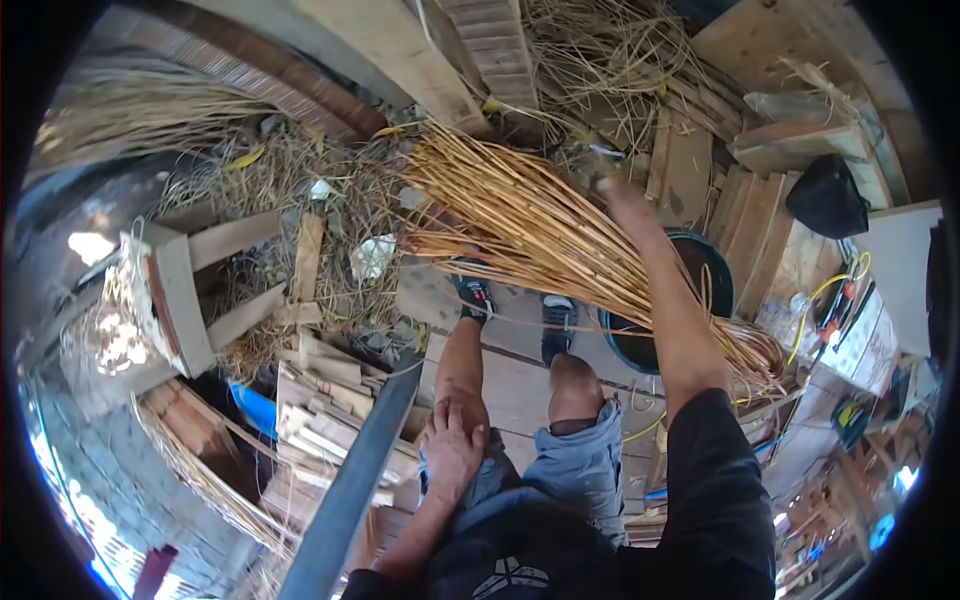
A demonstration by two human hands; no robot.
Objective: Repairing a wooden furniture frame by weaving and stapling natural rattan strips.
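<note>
A long bundle of orange-brown canes (515, 225) lies slanting across the middle, partly over a dark green tub (710, 265). My right hand (625, 205) is beside the bundle's upper edge, blurred; its fingers are too smeared to show whether they hold anything. Near them is a small pale object (600, 150) that I cannot make out. My left hand (455, 445) rests spread on my left knee. A grey bar (350, 470) runs up beside that arm.
Stacked wood scraps (320, 400) and a wooden frame (180, 300) stand at left. Loose dry strands (240, 190) litter the ground behind. Planks (745, 225), a black bag (830, 195) and a yellow cord (800, 320) are at right. My feet stand on boards (510, 390).
</note>
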